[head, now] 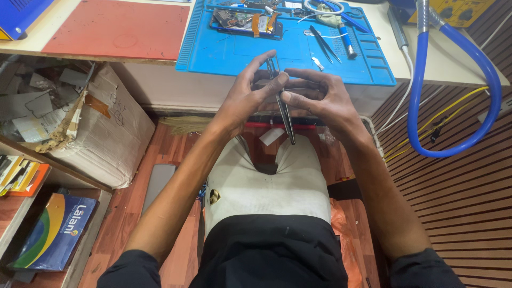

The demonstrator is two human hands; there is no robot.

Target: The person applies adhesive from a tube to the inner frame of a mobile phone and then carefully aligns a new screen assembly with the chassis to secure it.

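At frame centre, the left hand (246,95) and right hand (320,98) pinch a thin dark phone panel (284,109) edge-on, fingers closed on it. Behind, upper frame, a blue repair mat (240,53) lies on the desk (442,58).

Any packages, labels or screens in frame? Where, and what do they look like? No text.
Cardboard box: left, under the bench, brown, torn top.
Flat carton: bottom-left shelf, blue with a green-yellow arc.
Small packs: left edge, orange and yellow.
White label: on the floor below the hands.
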